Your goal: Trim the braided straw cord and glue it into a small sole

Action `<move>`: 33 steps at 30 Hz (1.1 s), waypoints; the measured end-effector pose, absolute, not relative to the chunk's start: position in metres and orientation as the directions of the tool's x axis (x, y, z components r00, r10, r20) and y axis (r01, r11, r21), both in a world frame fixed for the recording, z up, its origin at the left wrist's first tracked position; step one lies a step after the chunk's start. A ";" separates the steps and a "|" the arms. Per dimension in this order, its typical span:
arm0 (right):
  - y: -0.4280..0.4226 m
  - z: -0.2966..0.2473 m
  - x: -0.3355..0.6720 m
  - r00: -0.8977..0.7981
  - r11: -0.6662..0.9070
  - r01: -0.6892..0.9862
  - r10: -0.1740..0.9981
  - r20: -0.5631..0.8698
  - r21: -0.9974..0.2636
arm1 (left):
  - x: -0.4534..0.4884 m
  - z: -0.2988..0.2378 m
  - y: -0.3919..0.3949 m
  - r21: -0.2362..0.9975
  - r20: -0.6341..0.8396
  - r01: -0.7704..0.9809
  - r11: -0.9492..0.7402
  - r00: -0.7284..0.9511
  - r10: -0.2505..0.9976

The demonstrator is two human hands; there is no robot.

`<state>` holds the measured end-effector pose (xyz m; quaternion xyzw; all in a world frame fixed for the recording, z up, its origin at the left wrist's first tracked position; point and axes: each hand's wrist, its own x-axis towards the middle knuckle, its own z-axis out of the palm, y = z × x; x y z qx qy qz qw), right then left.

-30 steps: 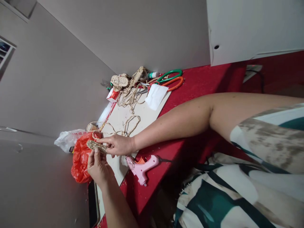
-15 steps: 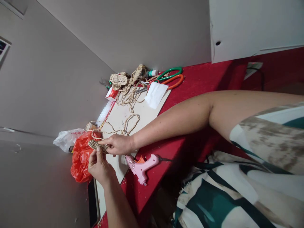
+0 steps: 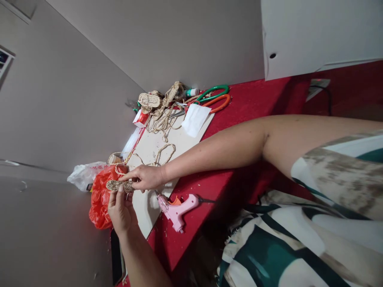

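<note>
A small oval sole-shaped coil of braided straw cord [image 3: 115, 185] is held up between my two hands, in front of the red bag. My left hand [image 3: 122, 211] pinches its lower edge between thumb and fingers. From the other side, my right hand [image 3: 146, 177] grips its near end, with the index finger stretched along the upper edge. Part of the coil is hidden by my fingers. A loose length of the straw cord [image 3: 167, 149] curls over the pale board beside my right hand. The pink glue gun [image 3: 176, 210] lies close to both forearms.
The pale board [image 3: 143, 215] rests on a red-covered table [image 3: 245, 99]. Scissors with green and orange handles [image 3: 220, 103], a white tissue [image 3: 196, 119], a finished-looking straw sole [image 3: 149, 100] and tangled cord lie towards the wall. A red plastic bag [image 3: 100, 203] and a dark phone-like slab [image 3: 116, 255] stand at the far side.
Both hands have shifted a little left with the straw coil, which now lies more level. My left hand has turned and its fingers have moved along the lower edge.
</note>
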<state>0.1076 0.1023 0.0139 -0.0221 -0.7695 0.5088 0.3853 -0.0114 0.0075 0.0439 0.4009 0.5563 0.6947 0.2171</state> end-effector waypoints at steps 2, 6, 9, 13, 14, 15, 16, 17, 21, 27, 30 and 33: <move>0.102 0.014 0.109 -0.693 0.536 -0.345 0.408 0.594 -0.771 | -0.013 0.044 0.007 0.950 0.307 0.141 -0.278 -0.579 0.756; 0.102 0.014 0.112 -0.678 0.598 -0.330 0.388 0.625 -0.730 | -0.017 0.047 0.004 0.949 0.308 0.131 -0.286 -0.573 0.759; 0.103 0.013 0.113 -0.653 0.640 -0.300 0.402 0.641 -0.707 | -0.022 0.052 0.000 0.945 0.318 0.129 -0.301 -0.583 0.748; 0.105 0.011 0.112 -0.647 0.641 -0.302 0.406 0.645 -0.705 | -0.026 0.056 -0.004 0.950 0.302 0.113 -0.292 -0.578 0.758; 0.104 0.011 0.112 -0.658 0.614 -0.320 0.404 0.636 -0.721 | -0.026 0.056 -0.004 0.954 0.290 0.103 -0.282 -0.565 0.772; 0.104 0.011 0.112 -0.674 0.569 -0.345 0.403 0.619 -0.747 | -0.026 0.056 -0.005 0.958 0.278 0.092 -0.273 -0.544 0.792; 0.103 0.011 0.112 -0.698 0.505 -0.372 0.401 0.593 -0.779 | -0.026 0.055 -0.005 0.961 0.268 0.082 -0.264 -0.514 0.815; 0.102 0.012 0.112 -0.723 0.426 -0.396 0.401 0.562 -0.813 | -0.025 0.055 -0.005 0.963 0.262 0.076 -0.258 -0.479 0.838; 0.100 0.016 0.113 -0.807 0.130 -0.431 0.388 0.446 -0.893 | -0.026 0.053 -0.005 0.957 0.290 0.102 -0.271 -0.381 0.878; 0.103 0.021 0.114 -0.877 -0.063 -0.395 0.323 0.356 -0.916 | -0.028 0.050 -0.005 0.950 0.310 0.158 -0.269 -0.394 0.865; 0.104 0.021 0.114 -0.883 -0.070 -0.396 0.301 0.359 -0.915 | -0.025 0.050 -0.004 0.946 0.324 0.135 -0.295 -0.419 0.848; 0.104 0.020 0.114 -0.887 -0.040 -0.387 0.291 0.360 -0.921 | -0.021 0.050 -0.004 0.944 0.328 0.128 -0.303 -0.433 0.839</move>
